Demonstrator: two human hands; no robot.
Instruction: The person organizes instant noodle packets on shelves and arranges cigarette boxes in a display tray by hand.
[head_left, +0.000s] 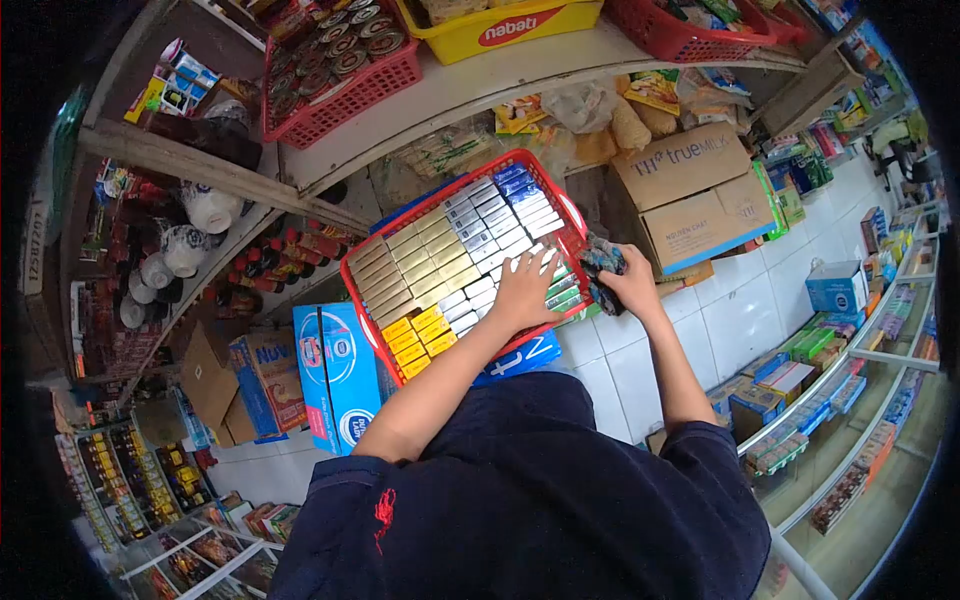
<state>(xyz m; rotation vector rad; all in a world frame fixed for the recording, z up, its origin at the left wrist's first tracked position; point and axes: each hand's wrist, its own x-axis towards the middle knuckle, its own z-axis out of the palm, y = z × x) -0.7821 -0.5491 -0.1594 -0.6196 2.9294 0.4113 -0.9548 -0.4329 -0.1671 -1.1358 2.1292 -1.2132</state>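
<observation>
A red plastic basket (352, 281) lies in front of me, filled with rows of small packs that look like cigarette packs. There are gold packs (425, 262), silver-white packs (490, 228), blue packs (515, 182), yellow packs (418, 335) and a few green ones (565, 290). My left hand (524, 290) rests on the packs at the basket's lower right, fingers spread, covering some of them. Just outside the basket's right edge, my right hand (630, 282) is closed around a bunched dark patterned cloth (604, 262).
Right of the basket stands a brown milk carton (690, 200). A blue and white box (338, 375) is at the lower left. Above runs a shelf edge (450, 115) bearing a red basket of cans (340, 75) and a yellow tray (500, 30). Glass shelving (850, 390) curves along the right.
</observation>
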